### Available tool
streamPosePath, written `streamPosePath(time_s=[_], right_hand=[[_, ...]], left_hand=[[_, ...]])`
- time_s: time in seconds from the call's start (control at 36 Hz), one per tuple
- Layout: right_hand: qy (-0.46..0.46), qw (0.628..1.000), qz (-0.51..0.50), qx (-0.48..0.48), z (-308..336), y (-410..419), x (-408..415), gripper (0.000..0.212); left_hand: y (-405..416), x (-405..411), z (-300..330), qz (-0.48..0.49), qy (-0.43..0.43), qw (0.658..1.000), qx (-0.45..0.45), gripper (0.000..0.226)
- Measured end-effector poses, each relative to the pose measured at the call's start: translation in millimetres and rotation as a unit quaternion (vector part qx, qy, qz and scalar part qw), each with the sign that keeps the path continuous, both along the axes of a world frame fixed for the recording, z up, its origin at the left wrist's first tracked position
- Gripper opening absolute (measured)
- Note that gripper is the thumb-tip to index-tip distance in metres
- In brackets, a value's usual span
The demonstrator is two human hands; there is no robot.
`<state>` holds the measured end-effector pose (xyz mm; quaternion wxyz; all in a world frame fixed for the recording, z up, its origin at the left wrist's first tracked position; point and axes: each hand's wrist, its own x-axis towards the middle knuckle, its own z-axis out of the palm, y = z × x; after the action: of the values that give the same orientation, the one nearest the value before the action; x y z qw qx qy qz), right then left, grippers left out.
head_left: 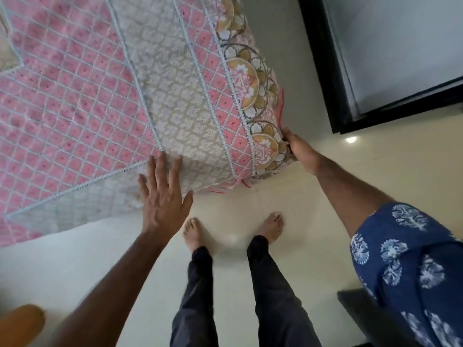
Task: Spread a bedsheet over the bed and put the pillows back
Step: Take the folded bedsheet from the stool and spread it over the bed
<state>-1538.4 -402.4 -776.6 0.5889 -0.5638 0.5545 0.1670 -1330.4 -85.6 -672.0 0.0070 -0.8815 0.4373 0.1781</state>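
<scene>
The bedsheet [105, 101] already covers the bed corner; the left hand [164, 196] presses flat, fingers spread, while the right hand [297, 149] pinches the hanging edge — tug too hard and the smoothed corner likely drags askew.

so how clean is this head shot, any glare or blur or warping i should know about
Head view: even, soft light; a bright glare spot on the floor tiles and a duller sheen between the feet. The bedsheet pattern looks soft toward the left, and the left hand is slightly smeared. Wide-angle warping bends the dark frame at the upper right. The right hand is sharper, its fingers hidden at the sheet's corner.
</scene>
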Motion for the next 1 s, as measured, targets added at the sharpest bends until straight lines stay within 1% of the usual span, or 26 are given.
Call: streamPosePath(time_s=[0.03,0.06,0.08,0.11,0.17,0.19,0.22,0.28,0.31,0.36,0.44,0.47,0.53,0.58,0.67,0.72,0.75,0.78,0.86,0.97,1.0], right_hand=[[-0.016,1.000,0.005,0.013,-8,0,-4,0.084],[-0.027,0.999,0.004,0.024,2,3,-2,0.076],[-0.039,0.999,0.000,0.030,36,12,8,0.072],[-0.052,0.998,-0.004,0.023,51,16,12,0.065],[-0.086,0.996,-0.010,-0.009,56,17,9,0.052],[-0.103,0.994,-0.014,-0.031,56,17,5,0.051],[-0.117,0.992,-0.020,-0.048,54,17,-1,0.054],[-0.136,0.988,-0.031,-0.061,54,19,-16,0.067],[-0.141,0.987,-0.026,-0.068,58,23,-21,0.068],[-0.135,0.986,0.013,-0.097,57,29,-32,0.059],[-0.119,0.974,0.061,-0.182,50,31,-43,0.032],[-0.115,0.967,0.074,-0.216,50,31,-44,0.027],[-0.117,0.950,0.108,-0.270,54,31,-44,0.026],[-0.114,0.933,0.161,-0.302,61,30,-46,0.028],[-0.103,0.922,0.194,-0.318,72,29,-57,0.028],[-0.111,0.920,0.201,-0.317,77,29,-66,0.028],[-0.115,0.917,0.210,-0.320,81,30,-69,0.028],[-0.118,0.913,0.220,-0.324,84,30,-71,0.028],[-0.134,0.894,0.247,-0.348,96,34,-71,0.027],[-0.160,0.867,0.287,-0.376,109,35,-78,0.031],[-0.174,0.857,0.302,-0.380,111,35,-81,0.033]], left_hand=[[0,-6,0,0.011,0.007,1.000,-0.001,0.087],[-1,-12,1,0.022,0.013,1.000,-0.001,0.087],[-1,-16,3,0.032,0.018,0.999,-0.003,0.086],[-2,-19,4,0.039,0.021,0.999,-0.006,0.086],[-4,-21,6,0.051,0.029,0.998,-0.008,0.086],[-5,-22,6,0.056,0.033,0.998,-0.008,0.086],[-6,-22,7,0.061,0.035,0.997,-0.008,0.086],[-7,-26,8,0.075,0.036,0.996,-0.016,0.084],[-7,-28,9,0.084,0.038,0.996,-0.022,0.083],[-7,-35,11,0.102,0.044,0.993,-0.028,0.080],[-6,-49,13,0.116,0.060,0.991,-0.016,0.077],[-4,-53,13,0.116,0.063,0.991,-0.007,0.076],[2,-61,11,0.116,0.070,0.991,0.003,0.072],[10,-68,7,0.134,0.072,0.988,-0.004,0.067],[20,-79,3,0.209,0.094,0.973,-0.022,0.058],[22,-85,1,0.280,0.126,0.951,-0.039,0.051],[23,-86,-3,0.320,0.150,0.934,-0.046,0.047],[23,-87,-6,0.362,0.180,0.913,-0.057,0.044],[20,-86,-11,0.471,0.276,0.832,-0.099,0.039],[5,-92,-6,0.530,0.372,0.747,-0.150,0.028],[2,-93,-6,0.550,0.392,0.721,-0.153,0.030]])
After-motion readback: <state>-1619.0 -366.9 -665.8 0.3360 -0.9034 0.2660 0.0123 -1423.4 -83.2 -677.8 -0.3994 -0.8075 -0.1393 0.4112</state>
